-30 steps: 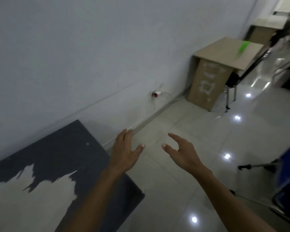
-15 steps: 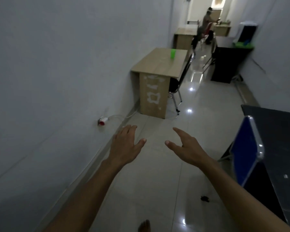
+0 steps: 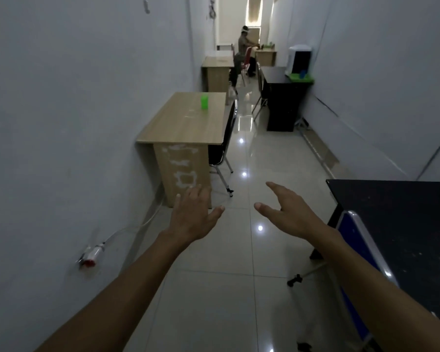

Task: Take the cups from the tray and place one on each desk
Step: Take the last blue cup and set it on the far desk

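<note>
Hands are empty: the left hand [image 3: 192, 215] and right hand [image 3: 288, 212] reach out wide with nothing in them. One small green plastic cup [image 3: 204, 102] stands on the near light wooden desk [image 3: 178, 128]. I think more cups must be fetched from the green tray [image 3: 301, 78] on the far black desk [image 3: 277, 80], which holds something blue, maybe a cup.

Narrow office corridor, probably: wooden desks [image 3: 186, 120] with chairs [image 3: 224, 146] along white walls, glossy tiled floor [image 3: 264, 158], water dispenser [image 3: 299, 59].
</note>
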Demonstrator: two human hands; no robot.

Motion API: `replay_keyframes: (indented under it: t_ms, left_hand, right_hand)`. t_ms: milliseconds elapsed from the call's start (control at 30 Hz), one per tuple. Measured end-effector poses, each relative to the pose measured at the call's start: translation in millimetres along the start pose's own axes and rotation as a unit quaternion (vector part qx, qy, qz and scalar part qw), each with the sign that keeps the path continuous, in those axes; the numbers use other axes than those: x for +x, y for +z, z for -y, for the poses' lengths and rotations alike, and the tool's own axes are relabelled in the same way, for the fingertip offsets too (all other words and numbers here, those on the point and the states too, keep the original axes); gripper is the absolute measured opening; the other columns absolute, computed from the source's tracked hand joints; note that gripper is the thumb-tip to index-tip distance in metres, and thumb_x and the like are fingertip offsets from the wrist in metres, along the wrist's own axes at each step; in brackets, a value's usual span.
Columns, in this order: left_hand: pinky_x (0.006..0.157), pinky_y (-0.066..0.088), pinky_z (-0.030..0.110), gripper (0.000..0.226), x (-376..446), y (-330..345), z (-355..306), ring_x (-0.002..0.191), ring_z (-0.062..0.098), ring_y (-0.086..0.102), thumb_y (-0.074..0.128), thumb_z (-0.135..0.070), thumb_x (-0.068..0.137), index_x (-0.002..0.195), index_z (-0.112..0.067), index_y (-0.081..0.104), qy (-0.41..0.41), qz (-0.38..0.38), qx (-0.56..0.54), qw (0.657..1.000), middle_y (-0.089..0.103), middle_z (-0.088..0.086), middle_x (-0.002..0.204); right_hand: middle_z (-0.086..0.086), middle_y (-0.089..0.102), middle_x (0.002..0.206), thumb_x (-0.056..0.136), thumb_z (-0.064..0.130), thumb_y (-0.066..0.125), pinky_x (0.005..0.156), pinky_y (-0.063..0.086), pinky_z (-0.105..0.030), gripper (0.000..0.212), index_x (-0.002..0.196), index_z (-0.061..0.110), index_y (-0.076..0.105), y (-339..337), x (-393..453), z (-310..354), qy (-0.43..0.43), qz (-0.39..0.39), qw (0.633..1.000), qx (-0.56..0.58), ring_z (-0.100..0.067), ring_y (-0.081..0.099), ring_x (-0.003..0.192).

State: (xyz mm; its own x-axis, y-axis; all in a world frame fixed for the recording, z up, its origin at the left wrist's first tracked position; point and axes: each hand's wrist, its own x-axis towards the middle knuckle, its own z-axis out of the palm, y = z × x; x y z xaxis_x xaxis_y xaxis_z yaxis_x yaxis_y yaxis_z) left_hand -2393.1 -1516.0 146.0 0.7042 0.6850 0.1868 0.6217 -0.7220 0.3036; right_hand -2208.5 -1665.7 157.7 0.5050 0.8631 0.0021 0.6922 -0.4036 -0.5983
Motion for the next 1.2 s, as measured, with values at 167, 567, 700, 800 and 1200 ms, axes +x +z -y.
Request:
replay_keyframes:
  t_ms: [167,567,700,800,1200]
  left_hand:
    - [0.110,0.033,0.048,0.059,108,21,-14,0.133,0.028,0.041,0.050,-0.050,0.092,0.137,-0.012,0.044,0.034,-0.003,-0.008,0.999,0.048,0.010,0.142]
    - [0.110,0.033,0.055,0.067,381,65,-68,0.137,0.026,0.038,0.051,-0.054,0.090,0.142,-0.015,0.039,0.050,0.006,-0.048,0.998,0.043,0.008,0.147]
    - [0.113,0.025,0.057,0.070,469,83,-80,0.144,0.025,0.025,0.048,-0.058,0.090,0.145,-0.017,0.036,0.055,0.045,-0.027,0.997,0.032,0.009,0.155]
    - [0.115,0.018,0.058,0.069,536,94,-88,0.146,0.025,0.019,0.045,-0.059,0.091,0.146,-0.020,0.032,0.066,0.063,-0.017,0.996,0.026,0.007,0.157]
    - [0.118,0.007,0.058,0.072,822,146,-92,0.150,0.028,0.000,0.037,-0.062,0.093,0.151,-0.022,0.020,0.118,0.092,0.019,0.989,0.008,0.009,0.163]
  right_hand:
    - [-0.006,0.020,0.160,0.085,0.065,0.049,0.116,0.024,-0.052,0.082,0.151,0.029,0.017,-28,89,-37,0.020,-0.021,1.000,-0.005,-0.024,0.015,0.147]
    - [-0.006,0.025,0.158,0.088,0.061,0.048,0.115,0.025,-0.052,0.077,0.150,0.025,0.020,-128,321,-118,0.026,-0.080,0.995,-0.044,-0.025,0.018,0.146]
    - [-0.007,0.026,0.157,0.089,0.058,0.048,0.116,0.025,-0.050,0.075,0.150,0.025,0.020,-146,393,-144,0.032,-0.089,0.993,-0.074,-0.027,0.016,0.147]
    - [-0.008,0.026,0.157,0.090,0.057,0.048,0.116,0.024,-0.049,0.074,0.150,0.024,0.021,-156,450,-168,0.036,-0.104,0.989,-0.097,-0.028,0.016,0.147]
    - [-0.009,0.023,0.158,0.092,0.056,0.047,0.116,0.021,-0.047,0.072,0.150,0.023,0.020,-215,700,-225,0.088,-0.124,0.983,-0.104,-0.027,0.012,0.148]
